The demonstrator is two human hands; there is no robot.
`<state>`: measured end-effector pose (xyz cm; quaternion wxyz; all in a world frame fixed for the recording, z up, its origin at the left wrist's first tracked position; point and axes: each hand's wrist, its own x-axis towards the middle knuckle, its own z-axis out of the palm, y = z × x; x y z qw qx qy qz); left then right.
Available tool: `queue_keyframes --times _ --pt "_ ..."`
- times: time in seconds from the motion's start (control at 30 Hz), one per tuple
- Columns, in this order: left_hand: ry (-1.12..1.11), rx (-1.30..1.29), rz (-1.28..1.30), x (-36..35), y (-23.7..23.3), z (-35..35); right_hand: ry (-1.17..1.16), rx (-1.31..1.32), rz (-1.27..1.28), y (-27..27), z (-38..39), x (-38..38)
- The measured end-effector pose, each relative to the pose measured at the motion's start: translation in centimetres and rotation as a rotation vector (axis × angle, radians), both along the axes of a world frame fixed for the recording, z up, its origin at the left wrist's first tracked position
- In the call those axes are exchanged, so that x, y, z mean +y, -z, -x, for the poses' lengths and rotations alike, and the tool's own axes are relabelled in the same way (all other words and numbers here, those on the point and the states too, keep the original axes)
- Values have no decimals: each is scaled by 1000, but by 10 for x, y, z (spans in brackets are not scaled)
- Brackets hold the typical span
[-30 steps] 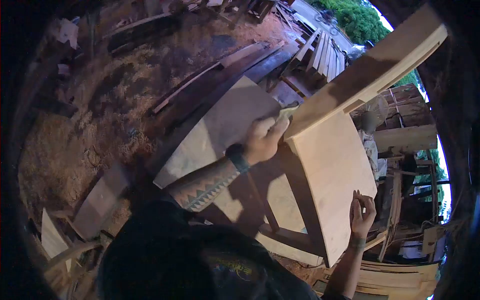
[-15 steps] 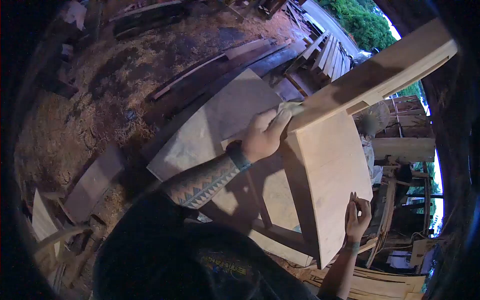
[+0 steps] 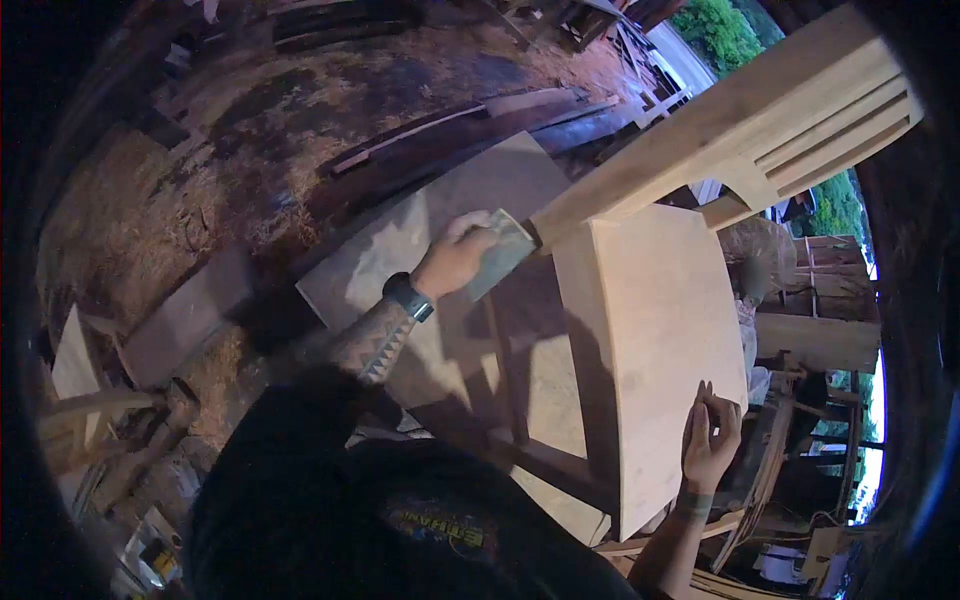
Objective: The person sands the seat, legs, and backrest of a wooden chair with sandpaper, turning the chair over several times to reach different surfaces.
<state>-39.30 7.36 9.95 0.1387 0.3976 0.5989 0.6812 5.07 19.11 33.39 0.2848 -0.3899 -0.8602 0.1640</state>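
Note:
A wooden chair with a pale seat (image 3: 665,350) and a slotted backrest (image 3: 720,140) lies tilted before me. My left hand (image 3: 450,262), with a watch on its wrist, grips a grey-green sheet of sandpaper (image 3: 505,250) beside the lower end of the backrest post. One edge of the sheet is at or very near the post. On the right side of the seat is my right hand (image 3: 712,440), its fingers curled in toward the thumb. Whatever those fingers hold, if anything, I cannot make out.
A wide board (image 3: 400,230) lies under and behind the chair. Long planks (image 3: 450,125) are on the sawdust-covered ground (image 3: 240,170). At right a person (image 3: 750,285) is partly hidden near stacked timber (image 3: 820,340). Curved wooden pieces (image 3: 100,400) stand at left.
My left hand has moved left and slightly down along the post with the sandpaper, exposing more of the sheet. The view has shifted, showing more backrest slots. My right hand stays at the seat.

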Motion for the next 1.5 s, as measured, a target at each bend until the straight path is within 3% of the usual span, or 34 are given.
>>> queue_keyframes --times 0.03,0.1,0.17,0.3,0.43,0.5,0.57,0.63,0.67,0.7,0.8,0.9,1.0,1.1,1.17,1.23,1.3,1.4,1.5 --pt "126 -107 164 -9 -38 -4 -6 37 31 -2 7 -6" --pt "-67 12 129 15 16 4 -20 60 57 -4 8 -9" --pt "-59 -134 34 8 17 11 -37 30 50 -5 5 -7" --pt "-38 -173 20 -11 16 19 -67 -97 -48 -17 9 -15" --pt "-94 -15 -34 -15 2 -22 -90 -45 -1 -13 7 -12" --pt "-206 200 -8 0 28 -34 -94 -62 -4 -14 6 -11" --pt "10 -352 -213 11 65 -33 -94 -110 -42 -16 5 -11" --pt "67 -619 -294 11 62 -36 -130 -36 1 -14 7 -13" --pt "11 -610 -274 12 60 -37 -148 1 23 -14 7 -13" --pt "-44 -601 -253 14 53 -39 -153 -21 7 -13 5 -11" --pt "-469 109 -109 30 39 -35 -163 -70 -27 -12 2 -7" --pt "-367 -61 -57 43 -2 -56 -159 -98 -49 -15 6 -13" --pt "-171 -356 -460 63 -40 -73 -180 -89 -71 -14 8 -9" --pt "-143 -180 -456 63 -85 -66 -176 -160 -63 -18 7 -12" --pt "-191 -73 -331 82 -27 -70 -196 -106 -129 -12 12 -14" --pt "-232 -72 -361 65 -13 -84 -202 -160 -193 -14 8 -10" --pt "-316 -224 -244 72 71 -87 -214 -120 -182 -11 8 -9" --pt "-171 -712 -242 70 150 -70 -203 -124 -148 -13 6 -14" --pt "-210 -294 -153 93 163 -35 -201 -160 -149 -15 8 -16"
